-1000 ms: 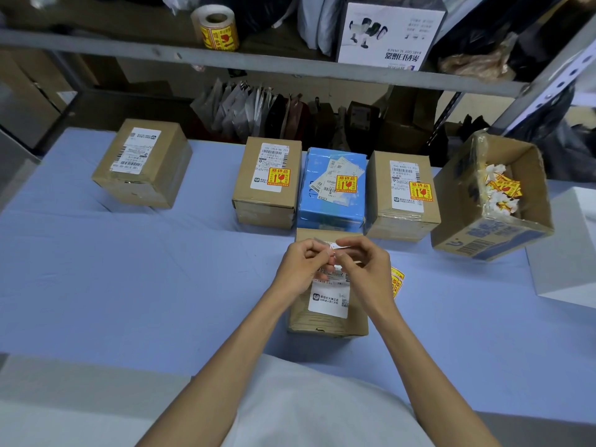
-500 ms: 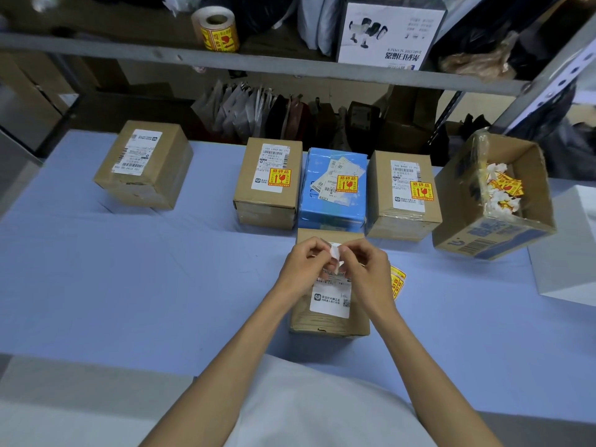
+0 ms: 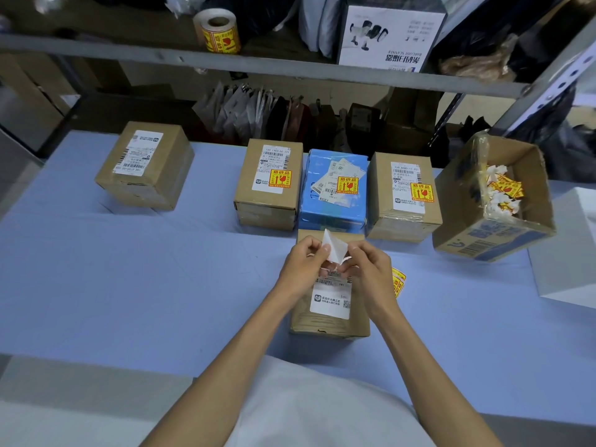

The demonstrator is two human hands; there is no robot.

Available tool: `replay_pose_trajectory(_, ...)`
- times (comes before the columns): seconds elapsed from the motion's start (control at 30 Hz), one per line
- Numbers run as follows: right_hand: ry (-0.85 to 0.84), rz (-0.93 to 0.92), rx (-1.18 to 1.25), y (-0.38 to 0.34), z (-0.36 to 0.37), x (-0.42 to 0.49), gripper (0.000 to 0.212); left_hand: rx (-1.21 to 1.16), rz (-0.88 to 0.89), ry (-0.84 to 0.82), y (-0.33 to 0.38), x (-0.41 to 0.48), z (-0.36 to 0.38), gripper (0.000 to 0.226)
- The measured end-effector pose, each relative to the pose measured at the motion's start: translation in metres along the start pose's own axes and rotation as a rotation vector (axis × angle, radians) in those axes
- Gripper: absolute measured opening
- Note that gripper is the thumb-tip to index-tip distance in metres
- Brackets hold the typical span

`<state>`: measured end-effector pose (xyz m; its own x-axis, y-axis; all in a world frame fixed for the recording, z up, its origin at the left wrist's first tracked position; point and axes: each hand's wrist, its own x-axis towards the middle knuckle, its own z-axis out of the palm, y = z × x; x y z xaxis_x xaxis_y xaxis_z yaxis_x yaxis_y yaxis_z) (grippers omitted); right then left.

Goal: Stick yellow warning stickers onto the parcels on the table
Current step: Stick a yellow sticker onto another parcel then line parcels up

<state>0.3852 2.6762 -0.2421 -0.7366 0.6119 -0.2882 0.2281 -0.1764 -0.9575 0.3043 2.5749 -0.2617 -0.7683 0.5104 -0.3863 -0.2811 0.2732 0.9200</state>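
Peeling is the step in hand, as I judge it: my left hand (image 3: 304,269) and right hand (image 3: 366,272) are pinched close together on a small white slip (image 3: 335,250) that stands up between the fingertips, just above the near parcel (image 3: 329,314). Both hands are narrow, thumb against forefinger, each gripping an edge of that slip. I see only its white side, so whether that is the backing or the back of the sticker itself I cannot tell.

To do this well I would pull the two layers apart slowly and at a low angle, keeping the sticky face off my fingers and off itself — a folded sticker is wasted. Then I would lay one edge down first on a bare patch of the parcel's white label (image 3: 330,300) or the cardboard beside it, clear of the barcode, and smooth outward.

The spare stickers (image 3: 398,282) lie on the blue table (image 3: 129,285) just right of my right hand — bright yellow, with red marks, partly hidden by the wrist. Three parcels in the back row already carry one: the brown box (image 3: 267,185), the blue parcel (image 3: 335,188) and the right-hand brown box (image 3: 403,195). The far-left box (image 3: 145,164) shows only its white label. An open carton (image 3: 493,201) on the right holds crumpled scraps.
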Motion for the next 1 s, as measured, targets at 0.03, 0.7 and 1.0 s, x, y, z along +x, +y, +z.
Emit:
replay_pose_trajectory(0.03,-0.014,-0.001,0.018,-0.0006,0.0006,-0.0006,0.022,-0.002,0.009,0.003,0.0014,-0.0004,0.0001,0.016)
replay_pose_trajectory(0.7,-0.016,-0.138,-0.231,0.0044,0.0018,-0.0023,0.011,0.024,0.034,0.074,0.0067,-0.0051,-0.002,0.014)
replay_pose_trajectory(1.0,-0.044,-0.089,-0.131,-0.0042,0.0035,-0.0046,0.013,0.054,0.095,0.011,0.0058,-0.0053,-0.0044,0.013)
